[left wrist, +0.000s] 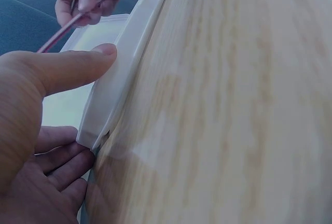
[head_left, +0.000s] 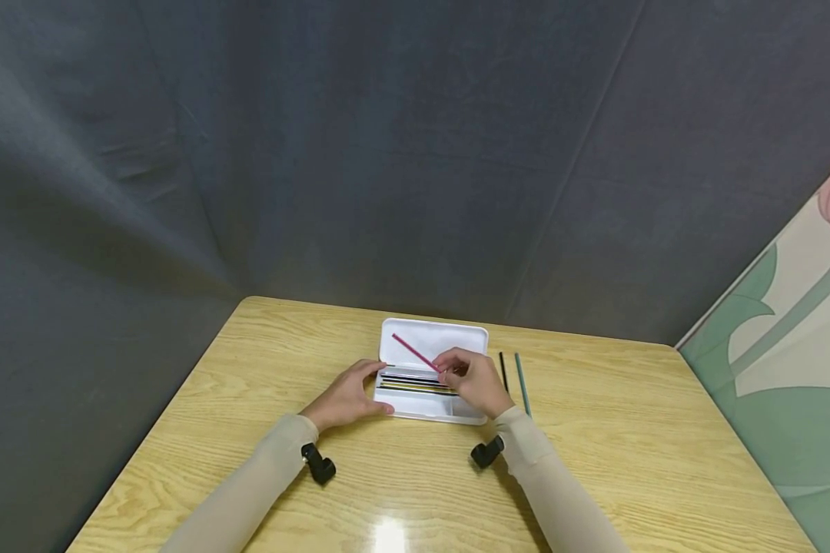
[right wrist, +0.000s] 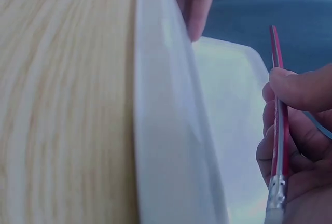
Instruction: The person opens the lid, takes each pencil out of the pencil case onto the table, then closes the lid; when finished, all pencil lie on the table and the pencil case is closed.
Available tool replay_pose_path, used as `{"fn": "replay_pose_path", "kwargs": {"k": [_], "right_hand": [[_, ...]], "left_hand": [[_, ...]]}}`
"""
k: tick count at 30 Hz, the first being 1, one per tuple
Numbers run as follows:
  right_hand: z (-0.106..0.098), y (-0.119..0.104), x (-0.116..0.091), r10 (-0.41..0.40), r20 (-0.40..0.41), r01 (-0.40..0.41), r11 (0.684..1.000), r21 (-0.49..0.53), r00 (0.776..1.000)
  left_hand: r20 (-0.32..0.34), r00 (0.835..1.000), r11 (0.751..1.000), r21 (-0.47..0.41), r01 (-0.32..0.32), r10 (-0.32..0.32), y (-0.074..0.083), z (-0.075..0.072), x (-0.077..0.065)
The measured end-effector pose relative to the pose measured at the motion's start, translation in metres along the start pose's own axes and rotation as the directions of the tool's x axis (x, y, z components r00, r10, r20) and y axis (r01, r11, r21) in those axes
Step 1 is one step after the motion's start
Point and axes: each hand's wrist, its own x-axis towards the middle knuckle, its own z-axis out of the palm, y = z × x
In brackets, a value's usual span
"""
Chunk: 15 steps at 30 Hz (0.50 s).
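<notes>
A white pencil case (head_left: 415, 402) lies on the table with its lid (head_left: 456, 335) folded back. My left hand (head_left: 348, 396) steadies its left end, the thumb over the front wall and the fingers round the end. Between thumb and fingers, my right hand (head_left: 479, 382) pinches a red pencil (right wrist: 281, 130) with a metal ferrule and a pale eraser. Held slanted over the case, the pencil points up and left in the head view, across the lid. Several pencils (head_left: 415, 384), dark ones and a yellow one, lie lengthwise inside; the right hand hides their right ends.
To the right of the case, a black pencil (head_left: 503, 370) and a teal pencil (head_left: 522, 382) lie on the wooden table (head_left: 636, 445), partly behind the right hand and wrist. A dark curtain (head_left: 401, 153) hangs behind the table. A flower-patterned cloth (head_left: 795, 338) hangs at the right.
</notes>
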Motion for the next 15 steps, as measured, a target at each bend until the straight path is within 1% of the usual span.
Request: {"fn": "replay_pose_path", "kwargs": {"k": [3,8,15], "right_hand": [[-0.005,-0.005,-0.002,0.002,-0.025,-0.001,1.000,0.027,1.000],[-0.015,-0.010,-0.006,0.032,-0.087,-0.025,0.996,0.090,0.996],[-0.032,-0.007,-0.010,0.051,-0.167,-0.029,0.991,0.131,0.985]], "left_hand": [[0.003,1.000,1.000,0.000,0.004,-0.004,0.000,0.000,0.000],[0.003,1.000,1.000,-0.001,0.002,-0.002,0.000,0.000,0.000],[0.009,1.000,1.000,0.003,0.006,-0.006,0.000,-0.001,-0.001]]}}
